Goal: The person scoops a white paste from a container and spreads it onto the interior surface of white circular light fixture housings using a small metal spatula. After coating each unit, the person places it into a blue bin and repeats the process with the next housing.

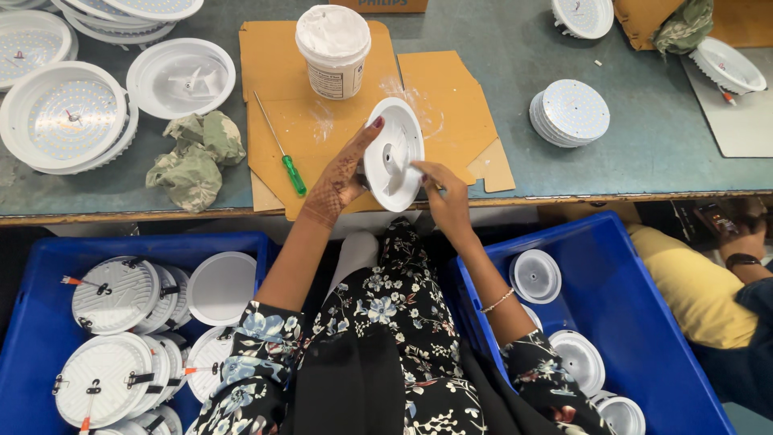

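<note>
My left hand [342, 173] holds a round white lamp housing [392, 153] tilted on edge above the table's front edge, fingers spread behind it. My right hand [443, 193] touches the inside of the housing with pinched fingertips and seems to hold a small tool or stick; I cannot make it out clearly. Just beyond the housing, a white tub of white paste [332, 50] stands on a sheet of brown cardboard [451, 101]. A green-handled screwdriver [282, 147] lies on the cardboard to the left of my left hand.
Finished round lamps fill a blue bin [32, 338] at my left; another blue bin [636, 322] at my right holds white housings. LED discs [570, 113], lamp trays [64, 117] and a crumpled cloth [193, 157] lie on the table. Another person's arm [745, 258] is at far right.
</note>
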